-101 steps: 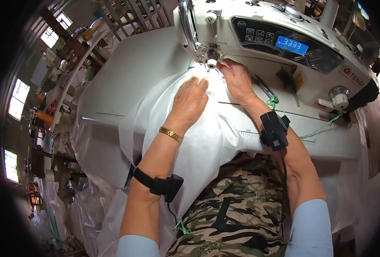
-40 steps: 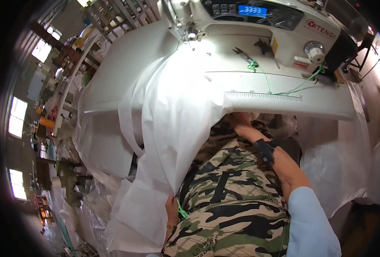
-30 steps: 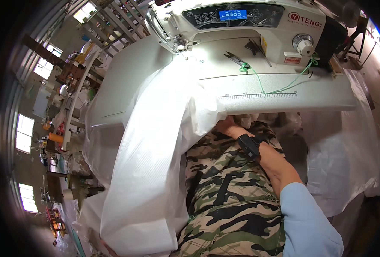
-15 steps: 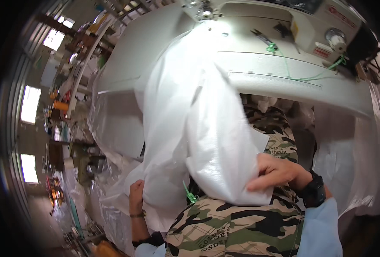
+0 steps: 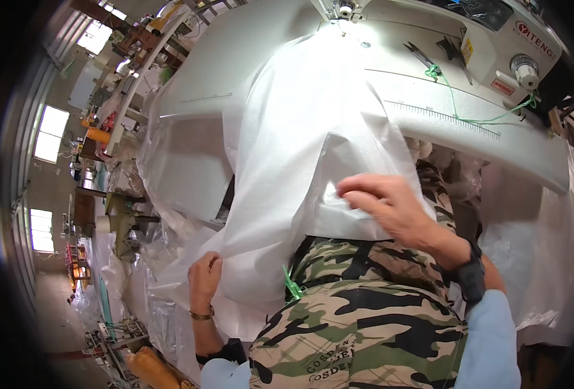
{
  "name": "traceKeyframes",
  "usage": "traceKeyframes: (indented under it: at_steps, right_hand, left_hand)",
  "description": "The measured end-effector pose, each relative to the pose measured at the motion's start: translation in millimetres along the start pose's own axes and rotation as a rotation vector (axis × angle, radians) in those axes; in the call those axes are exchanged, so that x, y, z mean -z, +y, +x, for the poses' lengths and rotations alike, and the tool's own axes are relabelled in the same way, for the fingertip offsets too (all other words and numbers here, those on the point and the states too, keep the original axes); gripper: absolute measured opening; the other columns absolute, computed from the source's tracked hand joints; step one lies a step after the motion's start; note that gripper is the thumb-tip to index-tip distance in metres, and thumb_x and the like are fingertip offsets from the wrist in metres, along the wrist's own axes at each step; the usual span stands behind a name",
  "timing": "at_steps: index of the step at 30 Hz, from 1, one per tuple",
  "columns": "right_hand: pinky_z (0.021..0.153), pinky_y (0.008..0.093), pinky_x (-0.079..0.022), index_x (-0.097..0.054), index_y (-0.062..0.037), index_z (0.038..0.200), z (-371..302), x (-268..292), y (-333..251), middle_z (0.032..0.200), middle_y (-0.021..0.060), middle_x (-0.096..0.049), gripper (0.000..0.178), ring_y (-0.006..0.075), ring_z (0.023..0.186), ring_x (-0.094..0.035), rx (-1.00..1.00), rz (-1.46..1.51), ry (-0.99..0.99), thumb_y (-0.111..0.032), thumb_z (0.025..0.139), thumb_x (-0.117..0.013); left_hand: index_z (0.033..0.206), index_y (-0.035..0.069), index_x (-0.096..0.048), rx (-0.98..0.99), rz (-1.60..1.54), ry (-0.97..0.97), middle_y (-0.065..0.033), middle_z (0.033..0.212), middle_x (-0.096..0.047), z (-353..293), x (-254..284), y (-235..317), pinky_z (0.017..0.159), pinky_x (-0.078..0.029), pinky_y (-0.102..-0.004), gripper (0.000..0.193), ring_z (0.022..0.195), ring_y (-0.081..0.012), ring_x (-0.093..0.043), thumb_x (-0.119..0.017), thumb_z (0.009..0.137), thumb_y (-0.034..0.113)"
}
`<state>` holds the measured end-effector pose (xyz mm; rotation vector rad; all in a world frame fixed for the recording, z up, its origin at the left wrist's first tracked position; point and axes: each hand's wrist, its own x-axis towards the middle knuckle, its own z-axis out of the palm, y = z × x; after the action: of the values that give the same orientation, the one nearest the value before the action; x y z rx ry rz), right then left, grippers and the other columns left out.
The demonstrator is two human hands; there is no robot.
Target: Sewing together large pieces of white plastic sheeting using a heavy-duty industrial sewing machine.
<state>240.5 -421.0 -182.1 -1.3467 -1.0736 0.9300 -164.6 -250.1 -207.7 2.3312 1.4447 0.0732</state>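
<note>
The sheet [image 5: 280,142] drapes over the front edge of the table [image 5: 235,58] onto the lap [image 5: 371,324]. The right hand's [image 5: 397,211] bent, released fingers are over it; the left hand's [image 5: 205,282] curl at its left side, grip unclear.

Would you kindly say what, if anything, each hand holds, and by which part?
The left hand pinches the thin white fabric-like sheet by its left side; whether the right hand grips it is unclear.
</note>
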Motion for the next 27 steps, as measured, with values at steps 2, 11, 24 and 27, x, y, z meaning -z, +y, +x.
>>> traceKeyframes:
  at_steps: [2, 11, 24, 27]
  right_hand:
    - [0.065, 0.0279, -0.050, -0.065, 0.0068, 0.107, 16, -31, 12, 0.087, 0.0106, -0.069, 0.035, 0.0142, 0.075, -0.063, -0.144, 0.220, -0.125, -0.025, 0.093, -0.061]
    - [0.056, 0.0221, -0.046, -0.049, -0.0032, 0.098, 22, -114, 41, 0.080, 0.0038, -0.061, 0.029, 0.0098, 0.064, -0.060, -0.407, 0.528, 0.059, -0.024, 0.091, -0.067]
    - [0.074, 0.0377, -0.049, -0.058, -0.0010, 0.091, 24, -112, 6, 0.095, 0.0116, -0.060, 0.016, 0.0271, 0.088, -0.060, 0.881, -0.323, -0.197, -0.011, 0.079, -0.063]
    - [0.069, 0.0349, -0.049, -0.061, -0.0004, 0.094, 27, -81, 3, 0.086, 0.0126, -0.062, 0.015, 0.0282, 0.080, -0.062, 0.774, -0.268, -0.073, -0.012, 0.085, -0.063]
  left_hand:
    - [0.093, -0.001, -0.065, -0.168, 0.171, 0.185, -0.0138, 0.081, -0.065, 3, 22, 49, 0.071, -0.048, -0.0330, 0.013, 0.073, -0.0254, -0.064, -0.059, 0.091, 0.011]
    - [0.100, -0.001, -0.065, -0.746, -0.044, 0.233, -0.0160, 0.095, -0.067, 31, 53, 191, 0.079, -0.050, -0.0368, 0.016, 0.086, -0.0332, -0.065, -0.065, 0.085, 0.004]
    - [0.087, -0.003, -0.061, -0.420, -0.473, -0.423, -0.0004, 0.068, -0.056, 83, 34, 211, 0.054, -0.043, -0.0219, 0.010, 0.061, -0.0045, -0.051, -0.062, 0.089, 0.007]
    - [0.089, -0.001, -0.061, -0.462, -0.529, -0.348, 0.0021, 0.071, -0.055, 88, 37, 198, 0.056, -0.041, -0.0204, 0.008, 0.063, -0.0033, -0.049, -0.060, 0.090, 0.006]
